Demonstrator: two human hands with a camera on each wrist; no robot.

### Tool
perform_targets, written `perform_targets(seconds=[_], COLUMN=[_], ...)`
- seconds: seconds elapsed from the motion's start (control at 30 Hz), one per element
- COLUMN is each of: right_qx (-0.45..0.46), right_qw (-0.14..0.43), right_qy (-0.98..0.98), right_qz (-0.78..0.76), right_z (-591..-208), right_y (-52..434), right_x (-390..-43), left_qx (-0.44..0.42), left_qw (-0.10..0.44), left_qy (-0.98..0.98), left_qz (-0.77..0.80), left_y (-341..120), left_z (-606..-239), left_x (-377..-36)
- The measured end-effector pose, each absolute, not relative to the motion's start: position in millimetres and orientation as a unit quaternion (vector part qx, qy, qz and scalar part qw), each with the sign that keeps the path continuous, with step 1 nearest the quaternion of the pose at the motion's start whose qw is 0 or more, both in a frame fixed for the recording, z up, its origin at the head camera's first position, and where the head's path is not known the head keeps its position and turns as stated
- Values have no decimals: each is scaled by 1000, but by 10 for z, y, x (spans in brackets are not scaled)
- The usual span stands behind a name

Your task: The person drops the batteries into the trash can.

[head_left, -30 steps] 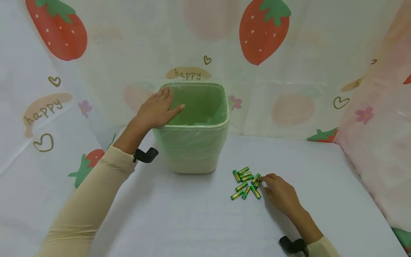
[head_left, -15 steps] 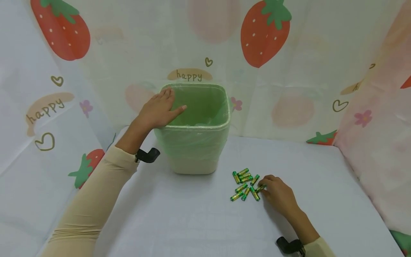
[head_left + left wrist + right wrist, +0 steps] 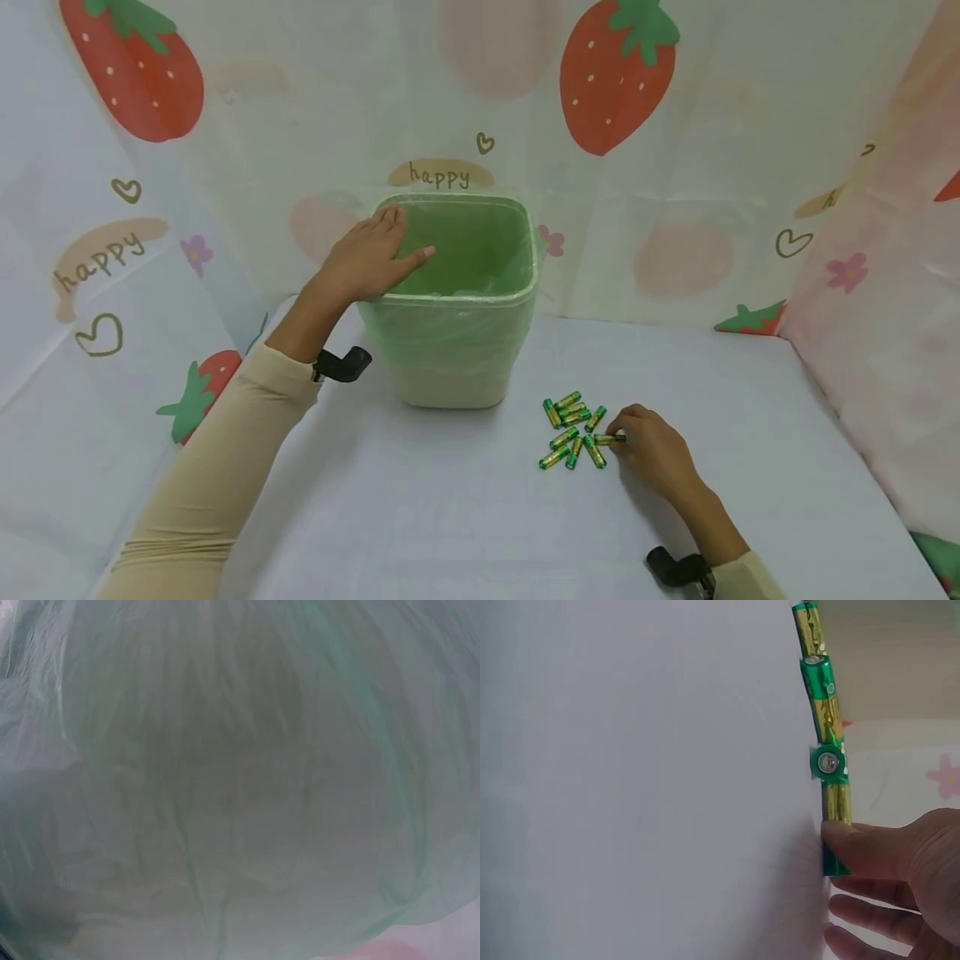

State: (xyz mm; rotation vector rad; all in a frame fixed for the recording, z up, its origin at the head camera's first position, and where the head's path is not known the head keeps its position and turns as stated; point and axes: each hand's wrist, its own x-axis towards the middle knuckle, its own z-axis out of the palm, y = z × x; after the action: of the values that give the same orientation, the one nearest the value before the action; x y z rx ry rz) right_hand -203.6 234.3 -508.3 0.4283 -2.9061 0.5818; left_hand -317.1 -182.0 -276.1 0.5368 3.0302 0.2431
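Observation:
A pale green bin (image 3: 453, 358), lined with a thin clear bag, stands upright on the table. My left hand (image 3: 367, 257) rests over its left rim with the fingers straight and the thumb spread over the opening. Only the crinkled bag (image 3: 240, 787) shows in the left wrist view. Right of the bin lies a loose cluster of several green-and-gold batteries (image 3: 564, 437). At the cluster's right edge my right hand (image 3: 660, 454) pinches one battery (image 3: 837, 802), the thumb against its near end. The fingertips behind it are partly hidden.
A white cloth covers the table (image 3: 420, 508). Behind stands a curtain (image 3: 720, 108) printed with strawberries, close to the bin's back. Another printed curtain (image 3: 892, 333) borders the table on the right.
My right hand has separated one battery slightly to the right from the cluster and turned it until it lies almost crosswise. My left hand stays on the bin rim.

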Motion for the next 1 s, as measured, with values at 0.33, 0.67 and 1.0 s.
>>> perform_targets(seconds=[0.33,0.67,1.0], right_qx=[128,141,185], right_qw=[61,93,126], right_qy=[-967,-955,-946], right_qz=[211,243,236], right_z=[-5108,-4921,-4563], right_y=[2378,2382,2304], right_x=[-2080,-2063,-2119], left_qx=[176,173,169], left_qw=[25,18,18], left_qy=[981,981,981], left_qz=[79,82,90], left_y=[-1786,-1799,-1831], left_z=[-2772,-2748,-2807], left_x=[-3208,-3191,-3168])
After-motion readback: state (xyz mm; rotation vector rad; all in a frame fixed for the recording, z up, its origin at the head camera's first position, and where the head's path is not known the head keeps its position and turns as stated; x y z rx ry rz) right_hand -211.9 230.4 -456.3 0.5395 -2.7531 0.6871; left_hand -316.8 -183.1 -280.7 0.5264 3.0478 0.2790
